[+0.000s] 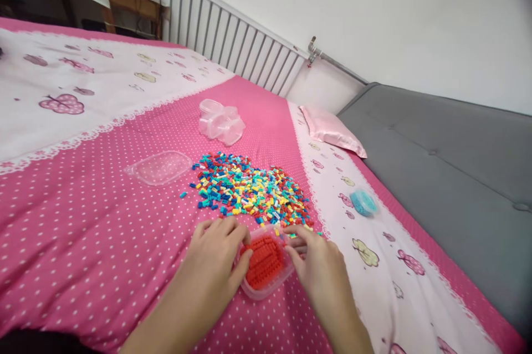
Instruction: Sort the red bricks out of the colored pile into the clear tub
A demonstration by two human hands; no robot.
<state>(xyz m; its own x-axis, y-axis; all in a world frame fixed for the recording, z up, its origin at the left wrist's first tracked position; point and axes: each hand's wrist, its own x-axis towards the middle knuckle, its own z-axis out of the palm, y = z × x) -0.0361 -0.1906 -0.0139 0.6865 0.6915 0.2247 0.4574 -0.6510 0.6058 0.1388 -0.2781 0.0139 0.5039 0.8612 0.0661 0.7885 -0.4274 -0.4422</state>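
Observation:
A clear plastic container (272, 291) sits on the bed in front of me, with red toy bricks (264, 262) packed in rows inside. My left hand (220, 251) is curled at its left rim, thumb and fingers bent close together over the edge. At the right rim, my right hand (318, 260) grips with thumb and forefinger; whether a small brick is also between them is hidden. Just beyond the container spreads a loose pile of small toy bricks (253, 188) in blue, teal, yellow, red and white.
A clear lid (160, 168) lies left of the pile. Several empty clear containers (222, 121) are heaped behind it. To the right stands a container of light blue bricks (364, 203). A pink pillow (332, 131) rests by the grey headboard (436, 165); metal rails (233, 27) edge the far side.

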